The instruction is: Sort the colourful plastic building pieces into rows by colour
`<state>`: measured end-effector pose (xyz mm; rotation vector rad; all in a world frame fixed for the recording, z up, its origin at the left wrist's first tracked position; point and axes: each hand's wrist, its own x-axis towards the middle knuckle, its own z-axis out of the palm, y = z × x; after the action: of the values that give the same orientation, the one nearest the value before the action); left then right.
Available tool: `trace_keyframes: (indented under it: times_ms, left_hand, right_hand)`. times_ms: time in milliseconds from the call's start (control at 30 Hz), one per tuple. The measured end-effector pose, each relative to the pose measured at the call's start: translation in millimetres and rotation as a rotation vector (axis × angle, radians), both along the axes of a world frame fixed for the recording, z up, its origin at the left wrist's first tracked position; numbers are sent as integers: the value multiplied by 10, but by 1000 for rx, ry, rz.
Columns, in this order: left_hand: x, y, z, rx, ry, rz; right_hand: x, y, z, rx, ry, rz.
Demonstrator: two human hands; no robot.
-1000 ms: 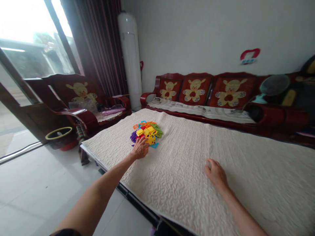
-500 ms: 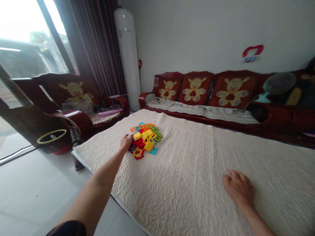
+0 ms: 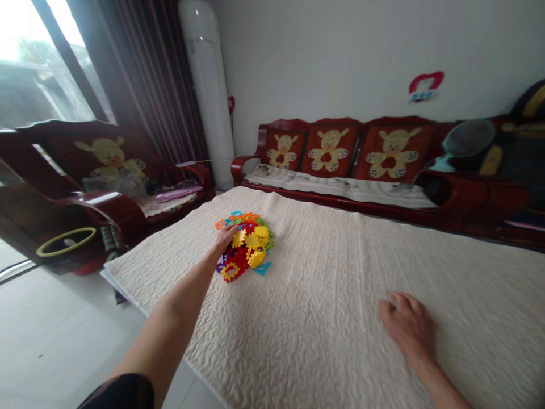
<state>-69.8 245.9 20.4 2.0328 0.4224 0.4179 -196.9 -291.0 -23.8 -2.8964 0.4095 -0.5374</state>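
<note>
A heap of bright plastic gear-shaped pieces (image 3: 252,241) in yellow, red, orange, green, blue and purple lies on the quilted cream cover (image 3: 323,295). Over the heap's left side reaches my left hand (image 3: 225,237), its fingers stretched onto the pieces near a yellow one. The fingertips are small and partly hidden, but no piece shows lifted in them. Well apart from the heap, my right hand (image 3: 409,322) rests on the cover at the right. Its fingers are loosely bent, the thumb stands away from them, and it holds nothing visible.
A wooden armchair (image 3: 114,213) with plastic bags on its seat stands at the left. Beside it is a bin with a yellow rim (image 3: 66,241). Behind the covered surface runs a long wooden sofa (image 3: 251,162) with bear-patterned backs, and a fan (image 3: 469,138) stands at the right.
My left hand has moved from the heap's left edge further onto the pieces, its fingers now over them. The view has shifted slightly right. My right hand stays resting on the cover.
</note>
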Motion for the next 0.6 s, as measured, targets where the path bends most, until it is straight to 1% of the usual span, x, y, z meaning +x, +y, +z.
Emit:
trace_keyframes:
  times_ms: [67, 167, 267, 333, 467, 600]
  left_hand:
    - [4, -71, -22, -66, -19, -61]
    - [-2, -214, -53, -152, -26, -114]
    - [-19, -384, -63, -198, 8, -168]
    - [-30, -492, -55, -177, 15, -195]
    - [-37, -671, -20, -102, 12, -198]
    - [-16, -884, 20, -23, -19, -258]
  right_hand:
    - [-7, 10, 15, 6, 12, -7]
    - [-33, 38, 41, -7, 14, -18]
    - [-55, 61, 58, -23, -7, -15]
    - [-62, 66, 60, -24, -11, -12]
    - [-61, 63, 49, -9, -13, -14]
    - [-55, 61, 41, 16, -8, -25]
